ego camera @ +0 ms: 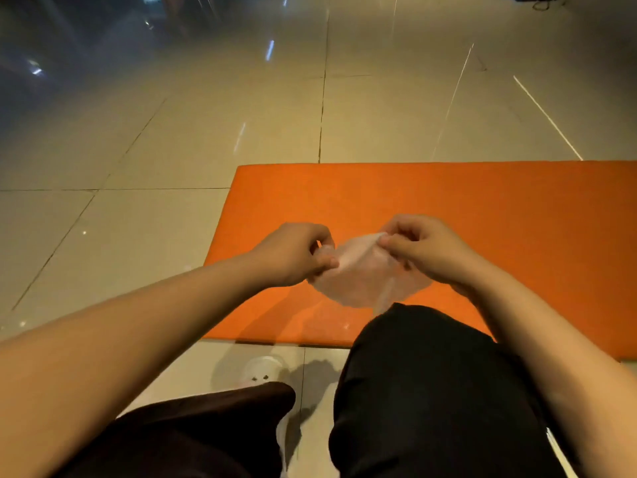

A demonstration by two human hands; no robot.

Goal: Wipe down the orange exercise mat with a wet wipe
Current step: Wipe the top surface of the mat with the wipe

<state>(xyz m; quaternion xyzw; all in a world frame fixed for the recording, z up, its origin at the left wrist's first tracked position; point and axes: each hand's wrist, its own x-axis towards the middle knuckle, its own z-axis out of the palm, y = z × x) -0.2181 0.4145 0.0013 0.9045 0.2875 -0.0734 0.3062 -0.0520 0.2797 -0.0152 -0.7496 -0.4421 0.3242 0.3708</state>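
Centre frame: wipe [358,274] stretched between hands above mat [482,215]. Left hand [293,253] pinching left edge, right hand [424,250] pinching upper right corner, fingers curled. Mat flat on tiled floor [138,188], centre right.

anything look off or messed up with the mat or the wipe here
Nothing stands out. The orange mat lies flat on the tiled floor, with no visible spill or tear. Both hands, left and right, pinch the wet wipe above it, spreading it open.

Both hands pinching wet wipe [358,277] — above orange mat [499,208]
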